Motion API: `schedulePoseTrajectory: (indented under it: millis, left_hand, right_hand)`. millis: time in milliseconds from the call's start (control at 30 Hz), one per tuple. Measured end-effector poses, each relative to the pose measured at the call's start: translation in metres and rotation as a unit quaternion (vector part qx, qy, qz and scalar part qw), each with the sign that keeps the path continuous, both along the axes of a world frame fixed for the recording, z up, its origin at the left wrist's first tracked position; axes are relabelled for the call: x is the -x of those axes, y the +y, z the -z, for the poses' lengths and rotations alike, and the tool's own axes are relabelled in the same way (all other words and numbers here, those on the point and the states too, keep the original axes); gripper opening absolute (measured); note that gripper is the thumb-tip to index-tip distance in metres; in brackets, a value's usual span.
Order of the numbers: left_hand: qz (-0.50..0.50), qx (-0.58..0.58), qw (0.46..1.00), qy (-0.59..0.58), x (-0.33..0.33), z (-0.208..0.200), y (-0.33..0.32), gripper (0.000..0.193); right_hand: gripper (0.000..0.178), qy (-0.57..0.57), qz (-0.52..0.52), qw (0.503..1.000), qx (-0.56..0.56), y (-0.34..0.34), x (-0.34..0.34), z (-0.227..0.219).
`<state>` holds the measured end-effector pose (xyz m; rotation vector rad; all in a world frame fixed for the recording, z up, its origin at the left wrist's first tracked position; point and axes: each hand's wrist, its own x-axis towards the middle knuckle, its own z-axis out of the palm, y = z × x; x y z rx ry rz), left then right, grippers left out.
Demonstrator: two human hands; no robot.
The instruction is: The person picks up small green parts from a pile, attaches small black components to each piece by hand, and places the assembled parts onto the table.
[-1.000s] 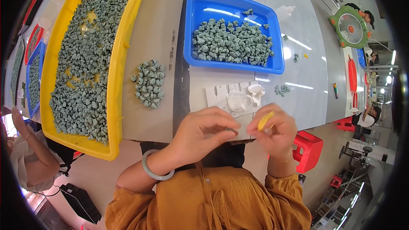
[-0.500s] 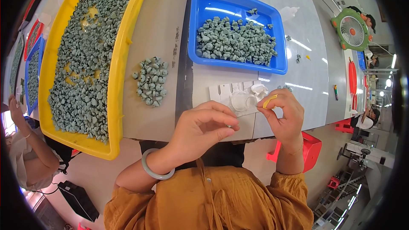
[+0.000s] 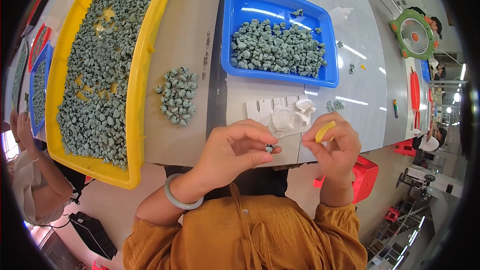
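Observation:
My left hand (image 3: 235, 151) pinches a small grey-green piece with a dark part (image 3: 269, 148) between thumb and fingertips, above the table's near edge. Level with it, my right hand (image 3: 336, 146) has thumb and fingers curled together. A curved yellow strip (image 3: 325, 131) lies along one of its fingers; whether it is worn or held I cannot tell. Anything tiny in that pinch is too small to make out. Just beyond both hands lies a white slotted holder (image 3: 254, 110) with a round clear dish (image 3: 282, 120) and crumpled white material (image 3: 304, 105) on it.
A big yellow tray (image 3: 134, 120) of grey-green pieces stands left, beside a small pile of them (image 3: 177, 95). A blue tray (image 3: 280, 76) with more stands beyond the holder. Loose pieces (image 3: 335, 105) lie right. A green fan (image 3: 413, 35) is far right; another person's arm (image 3: 49, 175) shows at far left.
My right hand has shifted slightly right and down, turning so the yellow strip shows more. The piece in my left fingers shows more clearly. The other person's hands moved at far left.

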<state>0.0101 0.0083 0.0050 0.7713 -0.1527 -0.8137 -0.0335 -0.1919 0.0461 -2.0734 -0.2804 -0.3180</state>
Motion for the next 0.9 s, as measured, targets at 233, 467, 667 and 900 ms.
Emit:
schedulePoseTrajectory:
  millis: [233, 467, 667, 900]
  left_hand:
    - [-0.001, 0.013, 0.999, -0.033, -0.001, 0.004, 0.002, 0.020]
    - [0.013, 0.038, 0.999, 0.003, -0.002, 0.004, 0.004, 0.019]
    - [0.015, 0.027, 0.999, 0.009, -0.002, 0.003, 0.004, 0.018]
    - [0.039, -0.001, 0.999, 0.001, -0.004, 0.002, 0.006, 0.016]
  right_hand:
    - [0.028, -0.036, -0.043, 0.998, 0.007, 0.030, 0.008, 0.005]
    - [0.026, -0.073, -0.008, 0.997, 0.000, 0.037, 0.009, 0.012]
    - [0.028, -0.138, -0.060, 0.985, 0.083, 0.034, 0.008, 0.012]
    - [0.023, -0.183, -0.136, 0.968, 0.108, 0.029, 0.002, 0.011]
